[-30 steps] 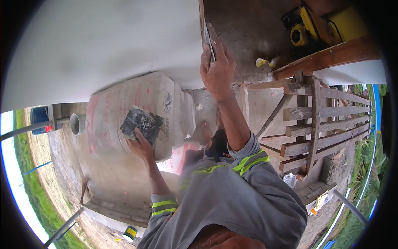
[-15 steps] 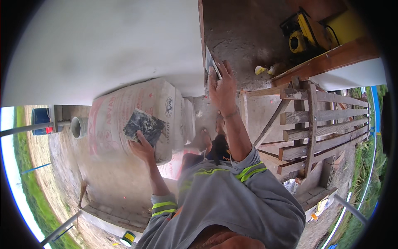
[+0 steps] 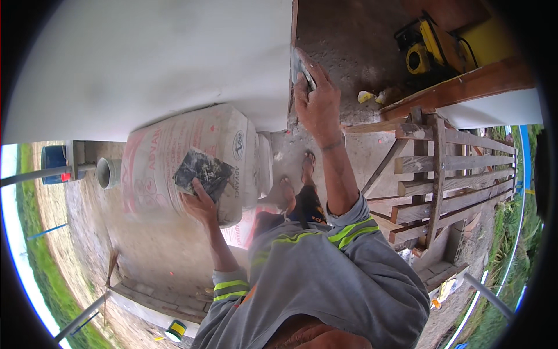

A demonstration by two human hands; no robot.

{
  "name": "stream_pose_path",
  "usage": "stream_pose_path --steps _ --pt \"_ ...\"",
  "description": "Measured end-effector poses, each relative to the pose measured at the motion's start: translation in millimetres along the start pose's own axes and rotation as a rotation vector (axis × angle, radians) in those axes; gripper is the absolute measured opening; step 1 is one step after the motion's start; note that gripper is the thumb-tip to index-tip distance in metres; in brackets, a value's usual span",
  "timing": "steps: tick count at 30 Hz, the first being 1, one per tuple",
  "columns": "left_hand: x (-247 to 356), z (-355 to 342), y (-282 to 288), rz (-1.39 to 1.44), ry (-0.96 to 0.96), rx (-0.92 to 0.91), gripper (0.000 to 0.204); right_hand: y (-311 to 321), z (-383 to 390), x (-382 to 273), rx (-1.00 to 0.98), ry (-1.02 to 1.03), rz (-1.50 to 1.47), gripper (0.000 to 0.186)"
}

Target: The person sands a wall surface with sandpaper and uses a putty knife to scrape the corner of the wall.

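My left hand point(image 3: 199, 203) grips a dark, flat square plate point(image 3: 203, 170) smeared with pale putty, its thumb lying over the near edge. Behind the plate stand stacked white bags point(image 3: 154, 157) with red print. My right hand point(image 3: 319, 107) is closed around a flat, putty-smeared scraper point(image 3: 299, 71), whose blade lies against the edge of the white wall point(image 3: 174, 58). Part of this scraper is hidden behind the fingers, so its exact kind is hard to make out.
A wooden slatted rack point(image 3: 436, 180) stands on the right. Beyond a brown sill point(image 3: 459, 87) and rough floor sits a yellow and black machine point(image 3: 430, 49). At left are a grey pipe end point(image 3: 109, 173) and a blue container point(image 3: 53, 164); a small tub point(image 3: 175, 330) stands at lower left.
My right hand has moved away from me along the wall's edge with the scraper. My left hand and its plate stay nearly in place. One foot has shifted slightly.
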State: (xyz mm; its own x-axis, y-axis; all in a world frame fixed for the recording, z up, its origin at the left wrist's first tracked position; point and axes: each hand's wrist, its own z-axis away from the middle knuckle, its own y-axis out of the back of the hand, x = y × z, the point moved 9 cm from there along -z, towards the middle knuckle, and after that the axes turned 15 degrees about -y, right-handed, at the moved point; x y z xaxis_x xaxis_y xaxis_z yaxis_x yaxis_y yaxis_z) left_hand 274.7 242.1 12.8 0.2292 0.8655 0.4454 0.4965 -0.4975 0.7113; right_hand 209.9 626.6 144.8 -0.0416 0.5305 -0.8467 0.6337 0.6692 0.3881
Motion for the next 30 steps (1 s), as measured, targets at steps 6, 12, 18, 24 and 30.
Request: stream_pose_path --steps 6,12,18,24,30 --pt "-1 1 2 -0.001 0.001 0.005 0.037 -1 0 3 -0.004 -0.013 -0.005 0.038" --pt "2 -1 1 0.007 0.040 -0.008 0.038 4 -1 2 -0.002 0.008 0.000 0.037" --pt "-2 2 0 0.003 0.030 -0.006 0.037 -4 4 8 0.053 0.113 0.070 0.046" --pt "-2 0 -1 0.021 0.039 -0.021 0.038 -20 28 48 -0.029 -0.045 0.096 0.042" --pt "-17 7 -6 0.004 0.051 -0.037 0.040 -4 95 117 -0.121 -0.319 0.141 0.037"
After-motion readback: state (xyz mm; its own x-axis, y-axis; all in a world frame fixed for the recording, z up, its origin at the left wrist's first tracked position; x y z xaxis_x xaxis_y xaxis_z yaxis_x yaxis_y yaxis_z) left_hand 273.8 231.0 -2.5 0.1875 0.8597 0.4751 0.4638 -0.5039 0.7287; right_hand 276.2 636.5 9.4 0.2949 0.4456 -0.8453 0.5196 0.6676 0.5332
